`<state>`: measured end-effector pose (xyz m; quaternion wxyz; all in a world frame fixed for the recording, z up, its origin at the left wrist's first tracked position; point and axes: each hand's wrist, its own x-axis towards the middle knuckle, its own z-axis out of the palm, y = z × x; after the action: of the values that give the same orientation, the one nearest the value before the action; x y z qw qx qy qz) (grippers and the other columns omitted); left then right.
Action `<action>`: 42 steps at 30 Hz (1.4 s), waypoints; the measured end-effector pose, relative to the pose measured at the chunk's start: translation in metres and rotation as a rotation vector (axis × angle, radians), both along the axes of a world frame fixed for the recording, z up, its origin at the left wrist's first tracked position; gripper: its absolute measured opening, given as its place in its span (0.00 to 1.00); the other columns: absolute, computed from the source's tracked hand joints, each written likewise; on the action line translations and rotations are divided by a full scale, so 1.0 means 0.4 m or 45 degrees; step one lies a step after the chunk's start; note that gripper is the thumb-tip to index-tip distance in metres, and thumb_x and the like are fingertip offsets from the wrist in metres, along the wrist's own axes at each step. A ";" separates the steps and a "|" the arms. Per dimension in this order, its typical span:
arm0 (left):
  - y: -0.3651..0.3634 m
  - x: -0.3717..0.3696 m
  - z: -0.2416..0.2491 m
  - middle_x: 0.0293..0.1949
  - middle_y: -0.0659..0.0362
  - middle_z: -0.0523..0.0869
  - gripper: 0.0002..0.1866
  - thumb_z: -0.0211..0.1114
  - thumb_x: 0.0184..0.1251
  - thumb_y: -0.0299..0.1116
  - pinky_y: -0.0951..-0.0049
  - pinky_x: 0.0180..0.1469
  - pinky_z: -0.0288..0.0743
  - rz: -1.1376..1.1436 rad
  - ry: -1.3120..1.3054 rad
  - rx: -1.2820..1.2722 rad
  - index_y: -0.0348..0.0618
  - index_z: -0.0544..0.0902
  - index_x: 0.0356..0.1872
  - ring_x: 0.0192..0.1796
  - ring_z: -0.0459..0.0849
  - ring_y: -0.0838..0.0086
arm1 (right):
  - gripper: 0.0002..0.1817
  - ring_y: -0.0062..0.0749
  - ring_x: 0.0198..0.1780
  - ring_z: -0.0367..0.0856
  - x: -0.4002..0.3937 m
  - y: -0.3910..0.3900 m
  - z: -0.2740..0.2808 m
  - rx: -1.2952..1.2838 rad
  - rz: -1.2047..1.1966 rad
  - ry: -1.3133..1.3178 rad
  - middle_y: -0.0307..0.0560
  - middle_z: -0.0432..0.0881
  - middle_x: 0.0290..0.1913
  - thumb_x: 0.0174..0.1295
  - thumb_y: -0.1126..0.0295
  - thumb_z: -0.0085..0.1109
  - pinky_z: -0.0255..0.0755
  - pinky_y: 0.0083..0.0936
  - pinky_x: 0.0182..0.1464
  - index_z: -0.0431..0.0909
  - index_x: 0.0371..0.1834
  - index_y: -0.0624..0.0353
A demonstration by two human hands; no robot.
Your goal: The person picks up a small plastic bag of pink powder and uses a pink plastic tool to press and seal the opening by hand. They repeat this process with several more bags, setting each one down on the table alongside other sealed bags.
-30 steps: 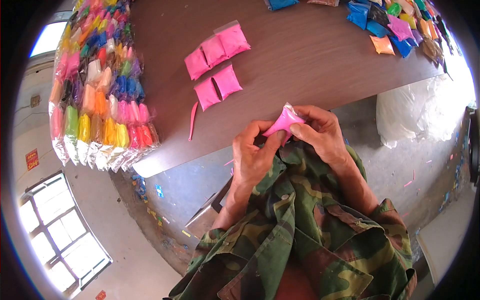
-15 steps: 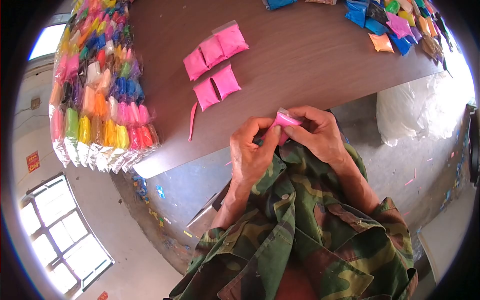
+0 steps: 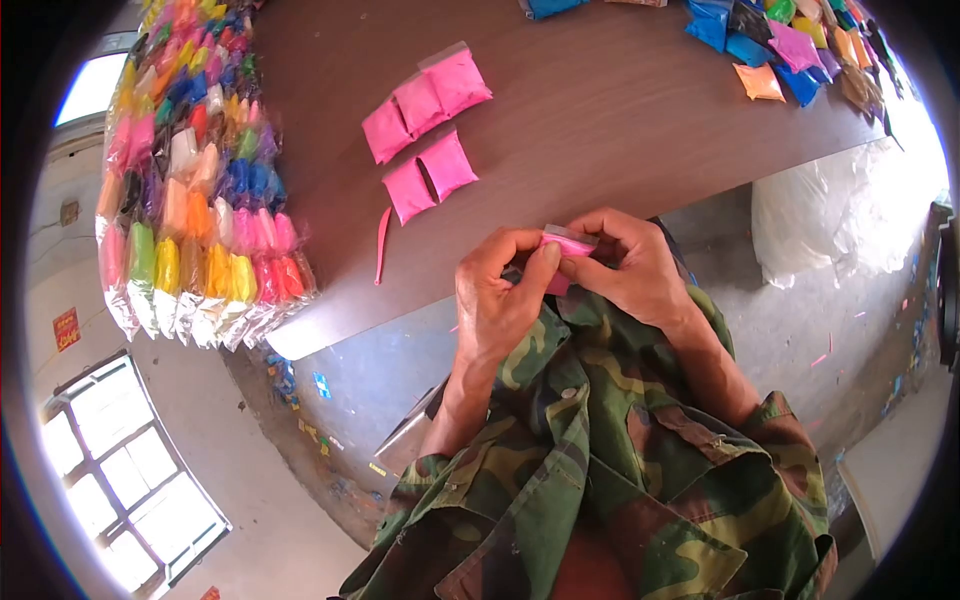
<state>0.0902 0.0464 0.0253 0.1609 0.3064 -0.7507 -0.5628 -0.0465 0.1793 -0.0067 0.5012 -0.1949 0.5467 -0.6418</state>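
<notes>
Pinching a small pink bag [image 3: 571,241] between them, the left hand [image 3: 500,295] and right hand [image 3: 628,270] meet just above the front of a camouflage jacket [image 3: 575,420]. The left thumb presses on the bag's face, with the fingers curled behind it; the right thumb and bent fingers grip its other side. The bag's clear top edge points away from the jacket, and part of its pink body shows below the thumbs. It is held up off the brown table [image 3: 560,120], near the table's front edge.

On the table, to the left beyond the hands, lies a thin pink strip [image 3: 382,245]. Just past it are five filled pink bags [image 3: 447,165], two in the closer row and three in the farther one. Many-coloured packets [image 3: 168,262] in clear wrapping cover the left end. White plastic sheeting [image 3: 820,215] hangs beyond the table's right-hand edge. At the far right, loose coloured bags [image 3: 794,46] lie heaped, an orange one at the near side. A barred window [image 3: 135,465] is in the wall on the left.
</notes>
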 end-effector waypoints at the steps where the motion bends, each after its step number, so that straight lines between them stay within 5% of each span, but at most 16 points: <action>1: 0.001 -0.001 -0.007 0.34 0.64 0.90 0.08 0.72 0.76 0.29 0.78 0.43 0.78 0.002 0.006 -0.038 0.33 0.89 0.45 0.39 0.83 0.84 | 0.16 0.20 0.51 0.88 0.001 0.000 -0.003 -0.005 -0.001 -0.019 0.42 0.89 0.50 0.69 0.78 0.72 0.84 0.21 0.53 0.82 0.57 0.69; 5: 0.004 -0.003 -0.008 0.35 0.60 0.90 0.07 0.73 0.76 0.28 0.75 0.40 0.78 0.034 0.015 -0.237 0.32 0.88 0.43 0.35 0.83 0.80 | 0.15 0.19 0.51 0.87 0.013 -0.010 0.006 -0.092 -0.134 -0.130 0.41 0.89 0.49 0.70 0.77 0.71 0.82 0.20 0.53 0.82 0.57 0.68; 8: 0.019 0.006 0.001 0.38 0.61 0.91 0.10 0.74 0.76 0.31 0.76 0.42 0.79 0.244 0.084 0.203 0.32 0.88 0.46 0.39 0.83 0.82 | 0.14 0.19 0.51 0.87 0.002 -0.005 0.007 -0.195 -0.135 -0.208 0.41 0.88 0.49 0.72 0.76 0.70 0.81 0.21 0.54 0.82 0.57 0.68; 17: -0.004 0.012 0.006 0.41 0.62 0.92 0.13 0.78 0.72 0.32 0.77 0.47 0.80 0.101 0.048 0.397 0.34 0.89 0.49 0.43 0.86 0.83 | 0.11 0.16 0.48 0.84 0.012 0.010 -0.008 -0.105 -0.032 0.051 0.38 0.88 0.47 0.74 0.77 0.65 0.80 0.21 0.52 0.83 0.56 0.69; 23: 0.001 0.003 0.014 0.34 0.64 0.90 0.08 0.77 0.69 0.28 0.78 0.42 0.78 0.046 -0.042 0.050 0.34 0.90 0.43 0.39 0.83 0.86 | 0.12 0.17 0.49 0.85 0.011 0.004 0.014 -0.129 -0.041 0.033 0.39 0.89 0.47 0.74 0.79 0.64 0.81 0.21 0.52 0.84 0.57 0.69; 35: -0.004 -0.010 0.027 0.37 0.58 0.92 0.07 0.76 0.70 0.28 0.75 0.44 0.80 0.002 -0.010 -0.056 0.34 0.91 0.43 0.40 0.86 0.81 | 0.10 0.13 0.40 0.82 0.015 0.002 0.015 -0.012 0.001 0.126 0.36 0.88 0.41 0.72 0.77 0.64 0.77 0.18 0.39 0.85 0.53 0.68; 42: -0.003 -0.011 0.029 0.36 0.60 0.92 0.10 0.76 0.71 0.30 0.75 0.44 0.80 0.030 -0.059 0.023 0.34 0.90 0.46 0.39 0.85 0.81 | 0.10 0.14 0.42 0.83 0.016 0.003 0.022 -0.054 -0.014 0.094 0.37 0.88 0.43 0.73 0.77 0.65 0.79 0.19 0.43 0.85 0.54 0.69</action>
<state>0.0859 0.0451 0.0367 0.1473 0.3297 -0.7454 -0.5604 -0.0402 0.1804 0.0020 0.4729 -0.2261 0.5520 -0.6484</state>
